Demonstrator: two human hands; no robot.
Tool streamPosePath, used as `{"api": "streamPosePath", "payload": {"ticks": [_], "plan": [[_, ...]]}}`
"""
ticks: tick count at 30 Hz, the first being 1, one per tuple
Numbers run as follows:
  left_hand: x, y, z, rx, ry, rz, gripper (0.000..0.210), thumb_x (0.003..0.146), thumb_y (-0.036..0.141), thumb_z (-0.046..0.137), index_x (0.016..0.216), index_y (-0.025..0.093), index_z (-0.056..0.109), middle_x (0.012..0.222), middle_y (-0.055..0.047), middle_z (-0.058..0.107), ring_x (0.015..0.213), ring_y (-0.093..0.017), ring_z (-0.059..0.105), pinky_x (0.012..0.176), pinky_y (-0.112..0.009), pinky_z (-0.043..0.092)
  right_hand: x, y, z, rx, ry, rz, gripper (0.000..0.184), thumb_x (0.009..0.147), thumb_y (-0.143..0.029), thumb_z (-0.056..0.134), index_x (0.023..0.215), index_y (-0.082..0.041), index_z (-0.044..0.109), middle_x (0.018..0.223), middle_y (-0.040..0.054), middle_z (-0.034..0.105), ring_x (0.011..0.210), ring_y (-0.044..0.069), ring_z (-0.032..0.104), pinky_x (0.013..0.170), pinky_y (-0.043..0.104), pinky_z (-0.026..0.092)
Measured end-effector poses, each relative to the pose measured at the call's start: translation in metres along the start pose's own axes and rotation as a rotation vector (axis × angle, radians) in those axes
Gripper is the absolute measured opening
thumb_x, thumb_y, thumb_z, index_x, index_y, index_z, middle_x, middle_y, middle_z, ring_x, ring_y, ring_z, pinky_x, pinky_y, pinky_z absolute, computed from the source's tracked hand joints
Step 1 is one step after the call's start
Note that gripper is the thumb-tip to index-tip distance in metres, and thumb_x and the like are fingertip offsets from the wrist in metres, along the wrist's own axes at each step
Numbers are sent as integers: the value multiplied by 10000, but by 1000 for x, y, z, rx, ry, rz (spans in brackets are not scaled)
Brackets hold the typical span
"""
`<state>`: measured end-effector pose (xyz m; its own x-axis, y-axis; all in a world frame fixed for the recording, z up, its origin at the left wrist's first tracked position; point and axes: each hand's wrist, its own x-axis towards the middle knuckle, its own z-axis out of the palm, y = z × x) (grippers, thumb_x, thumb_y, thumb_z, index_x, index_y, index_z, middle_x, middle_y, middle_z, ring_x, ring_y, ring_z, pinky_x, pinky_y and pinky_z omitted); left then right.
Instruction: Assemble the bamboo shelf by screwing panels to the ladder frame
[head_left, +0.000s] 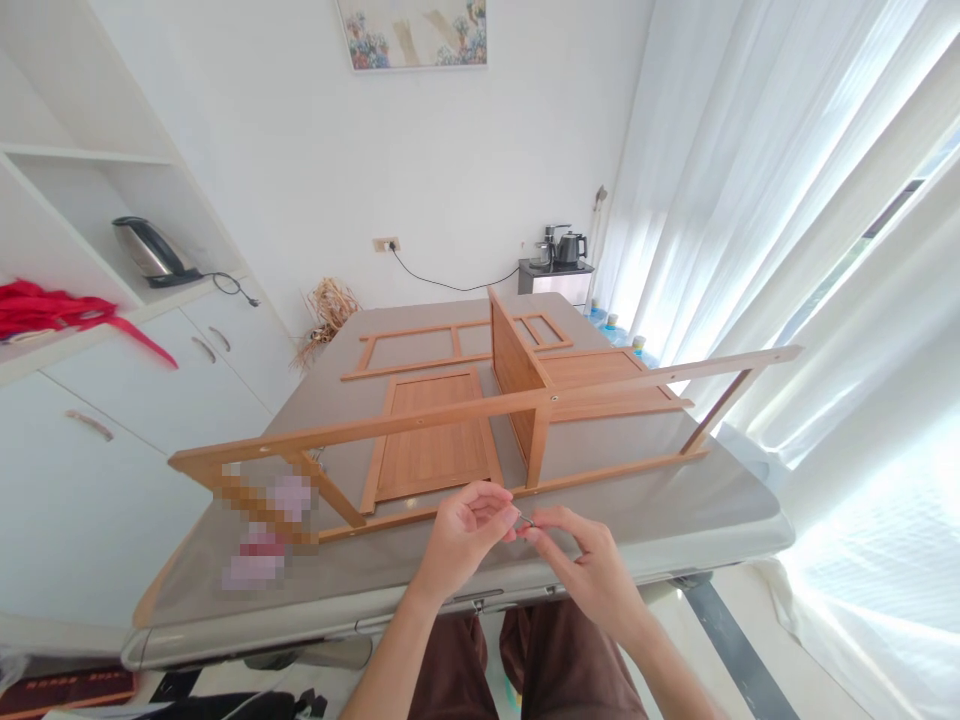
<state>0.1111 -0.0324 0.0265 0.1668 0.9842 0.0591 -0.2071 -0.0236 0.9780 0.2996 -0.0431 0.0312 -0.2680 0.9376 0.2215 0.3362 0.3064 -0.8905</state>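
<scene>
Between my two hands is a small, thin metal piece [527, 521], which looks like a screw or bolt. My left hand [474, 528] pinches one end and my right hand [589, 562] pinches the other. Just beyond them a long wooden frame [450, 411] stands on its edge on the table [352, 585]. An upright wooden panel [517, 365] meets the frame near its middle, where a metal fastener [554, 398] shows in the rail. Flat on the table lie a slatted panel [431, 432] to the left and another panel [600, 382] to the right.
A flat open wooden frame [412, 348] lies at the far side. Pixelated pinkish items [274, 535] are at the left end of the table. White cabinets with a kettle [154, 250] stand left; curtains [750, 200] hang right. A black kettle [572, 247] sits on a small stand behind.
</scene>
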Motion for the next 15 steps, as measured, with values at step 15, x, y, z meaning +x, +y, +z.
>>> {"api": "streamPosePath", "payload": {"ticks": [15], "plan": [[2, 3, 22, 261, -94, -69, 174, 829, 332, 714, 824, 160, 684, 781, -74, 743, 698, -179, 690, 697, -292, 554, -16, 20, -8, -79, 112, -92, 221, 961, -343, 531, 1083, -301, 710, 888, 9, 739, 801, 168, 654, 769, 287, 530]]}}
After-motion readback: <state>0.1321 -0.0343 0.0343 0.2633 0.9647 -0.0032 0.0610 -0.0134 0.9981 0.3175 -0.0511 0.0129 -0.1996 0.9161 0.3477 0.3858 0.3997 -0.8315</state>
